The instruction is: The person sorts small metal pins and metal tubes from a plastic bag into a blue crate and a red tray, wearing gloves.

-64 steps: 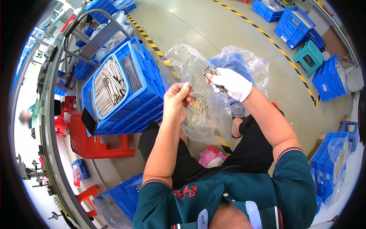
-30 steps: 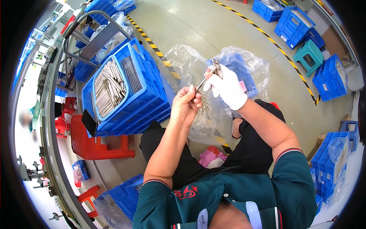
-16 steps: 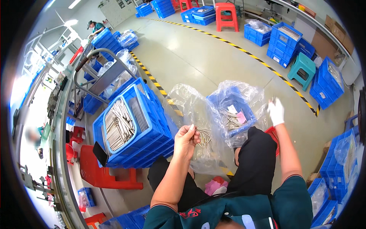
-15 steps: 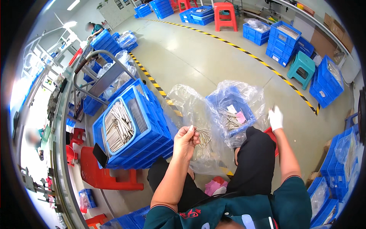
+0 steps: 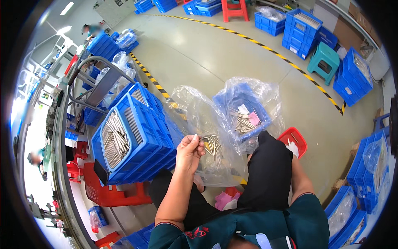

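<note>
My bare left hand (image 5: 190,150) is raised over the clear plastic bag (image 5: 186,101), its thumb and fingers pinched together. A small dark bit shows at the fingertips, too small to name. Loose metal rods (image 5: 213,148) lie in the bag below. My right hand (image 5: 293,148), in a white glove, is down at the red basin (image 5: 302,142), partly behind my knee; its fingers are mostly hidden. One thin metal rod (image 5: 294,137) shows in the basin beside it. Ahead, a plastic-lined blue crate (image 5: 260,129) holds more rods, a pink slip (image 5: 254,119) and a white slip.
On my left, a stack of blue crates (image 5: 145,159) carries a tray of metal rods (image 5: 115,139), beside a red stool (image 5: 97,186) and a trolley handle (image 5: 89,60). Blue crates (image 5: 367,174) and a green stool (image 5: 323,62) stand to the right. Two people are at the far left.
My right hand has come down and inward from the open floor at right to the red basin, which now shows more. The left hand keeps its pinch. The whole view has shifted slightly.
</note>
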### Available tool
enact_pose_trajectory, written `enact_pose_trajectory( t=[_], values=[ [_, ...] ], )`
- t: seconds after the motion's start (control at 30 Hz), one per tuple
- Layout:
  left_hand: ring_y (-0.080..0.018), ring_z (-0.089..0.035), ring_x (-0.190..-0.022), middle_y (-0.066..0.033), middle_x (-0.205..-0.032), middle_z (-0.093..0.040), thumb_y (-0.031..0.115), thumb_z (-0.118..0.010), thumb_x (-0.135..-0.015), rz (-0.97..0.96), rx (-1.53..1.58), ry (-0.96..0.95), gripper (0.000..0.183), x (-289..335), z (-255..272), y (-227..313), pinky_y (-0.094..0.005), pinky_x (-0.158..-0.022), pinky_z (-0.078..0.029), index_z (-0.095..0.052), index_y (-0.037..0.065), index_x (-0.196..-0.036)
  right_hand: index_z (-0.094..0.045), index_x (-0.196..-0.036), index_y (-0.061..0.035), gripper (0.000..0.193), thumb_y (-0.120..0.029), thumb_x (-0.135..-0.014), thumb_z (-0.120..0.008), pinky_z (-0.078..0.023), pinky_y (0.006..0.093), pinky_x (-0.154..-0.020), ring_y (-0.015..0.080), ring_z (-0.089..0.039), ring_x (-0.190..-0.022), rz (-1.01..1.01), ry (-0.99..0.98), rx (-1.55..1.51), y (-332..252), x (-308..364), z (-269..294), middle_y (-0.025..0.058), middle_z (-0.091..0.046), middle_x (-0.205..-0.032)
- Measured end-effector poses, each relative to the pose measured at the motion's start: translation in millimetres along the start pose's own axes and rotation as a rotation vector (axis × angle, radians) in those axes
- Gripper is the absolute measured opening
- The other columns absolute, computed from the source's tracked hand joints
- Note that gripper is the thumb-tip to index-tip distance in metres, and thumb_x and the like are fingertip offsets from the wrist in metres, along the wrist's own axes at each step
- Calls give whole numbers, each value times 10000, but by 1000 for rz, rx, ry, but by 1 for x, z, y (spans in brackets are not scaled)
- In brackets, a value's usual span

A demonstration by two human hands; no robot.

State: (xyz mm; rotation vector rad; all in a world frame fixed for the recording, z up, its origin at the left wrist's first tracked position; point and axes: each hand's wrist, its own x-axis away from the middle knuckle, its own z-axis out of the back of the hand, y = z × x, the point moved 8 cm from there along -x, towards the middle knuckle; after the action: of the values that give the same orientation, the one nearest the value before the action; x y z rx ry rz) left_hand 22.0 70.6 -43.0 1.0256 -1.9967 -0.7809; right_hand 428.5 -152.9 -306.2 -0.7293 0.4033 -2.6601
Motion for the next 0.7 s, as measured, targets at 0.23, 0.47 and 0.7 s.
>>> enact_pose_trajectory(
  t=[0.23, 0.47, 0.7],
  values=[
    [-114, -486, -552, -65, -686, -545, 130, -565, -850, -20, 57, -88, 104, 3, -13, 5, -248, -505, -424, -516, 38, -837, -530, -843, -14, 223, -226, -782, -563, -400, 287, -476, 132, -510, -503, 655, -97, -440, -238, 88, 145, 82, -551, -611],
    [-106, -417, -547, -45, -657, -501, 157, -548, -863, -60, 171, -163, 124, 1, -6, 31, -232, -477, -337, -545, 33, -867, -604, -881, 6, 229, -211, -814, -575, -283, 187, -396, 29, -394, -450, 878, -988, -505, -377, 275, 103, -7, -525, -581],
    [-98, -445, -523, -50, -653, -535, 144, -572, -851, -69, 114, -207, 124, 14, 5, 32, -232, -467, -371, -541, 27, -820, -604, -824, -37, 187, -223, -808, -601, -271, 198, -401, 38, -394, -445, 909, -993, -415, -380, 309, 73, -11, -495, -547]
  ],
)
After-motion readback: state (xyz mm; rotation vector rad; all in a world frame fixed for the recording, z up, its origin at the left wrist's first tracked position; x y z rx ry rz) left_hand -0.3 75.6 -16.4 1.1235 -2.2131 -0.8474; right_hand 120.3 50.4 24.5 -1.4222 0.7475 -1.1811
